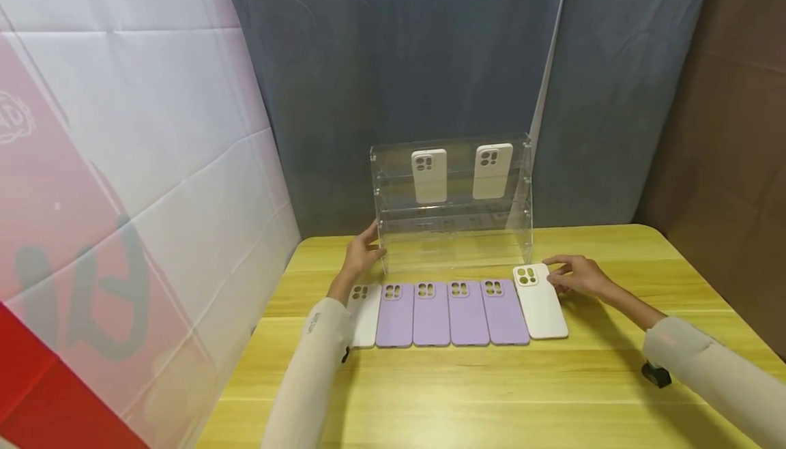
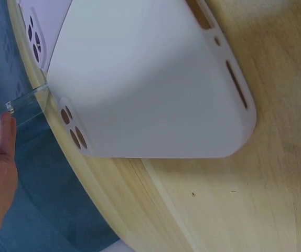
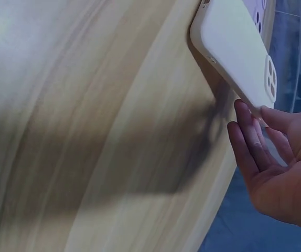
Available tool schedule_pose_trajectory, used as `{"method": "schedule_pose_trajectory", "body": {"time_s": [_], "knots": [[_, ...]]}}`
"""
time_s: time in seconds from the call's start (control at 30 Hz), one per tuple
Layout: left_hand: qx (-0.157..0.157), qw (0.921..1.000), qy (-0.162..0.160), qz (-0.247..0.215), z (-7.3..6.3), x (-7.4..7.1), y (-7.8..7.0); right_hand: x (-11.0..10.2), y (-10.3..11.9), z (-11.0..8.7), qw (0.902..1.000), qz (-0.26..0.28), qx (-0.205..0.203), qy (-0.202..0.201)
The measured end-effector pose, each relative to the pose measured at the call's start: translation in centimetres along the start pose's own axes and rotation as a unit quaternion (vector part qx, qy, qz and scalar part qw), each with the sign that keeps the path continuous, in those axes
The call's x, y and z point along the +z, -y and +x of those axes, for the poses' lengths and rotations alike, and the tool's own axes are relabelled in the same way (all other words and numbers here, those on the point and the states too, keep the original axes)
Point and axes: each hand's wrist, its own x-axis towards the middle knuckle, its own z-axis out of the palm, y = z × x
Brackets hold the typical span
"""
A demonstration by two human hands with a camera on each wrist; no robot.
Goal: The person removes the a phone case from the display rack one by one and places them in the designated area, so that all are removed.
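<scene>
My right hand (image 1: 580, 276) pinches a white phone case (image 1: 542, 306) near its camera end, thumb on top and fingers underneath. In the right wrist view this white phone case (image 3: 234, 44) is tilted, its near edge raised and casting a shadow. My left hand (image 1: 361, 252) holds the left side of a clear acrylic display stand (image 1: 454, 248), thumb at the front edge. In the left wrist view the left hand (image 2: 1, 173) has its fingertips at the clear panel. Another white phone case (image 2: 140, 89) lies flat below the left wrist, partly hidden by the forearm in the head view.
Several purple phone cases (image 1: 431, 319) lie in a row between the two white ones. Two white cases, a left one (image 1: 431, 179) and a right one (image 1: 491, 172), lean on the stand's upper tier. Behind the wooden table (image 1: 467, 394) hangs a grey curtain (image 1: 399, 46).
</scene>
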Motion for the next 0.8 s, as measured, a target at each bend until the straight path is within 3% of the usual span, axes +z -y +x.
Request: {"method": "schedule_pose_trajectory", "body": {"time_s": [0.57,0.8], "knots": [[-0.022,0.9996,0.001,-0.018,0.0,0.1,-0.2,1.1,-1.3,-1.0,0.9983,0.032,0.047,0.008],[-0.029,0.9993,-0.002,-0.026,0.0,0.1,-0.4,1.4,-2.0,-1.0,0.9975,0.035,0.061,-0.008]]}}
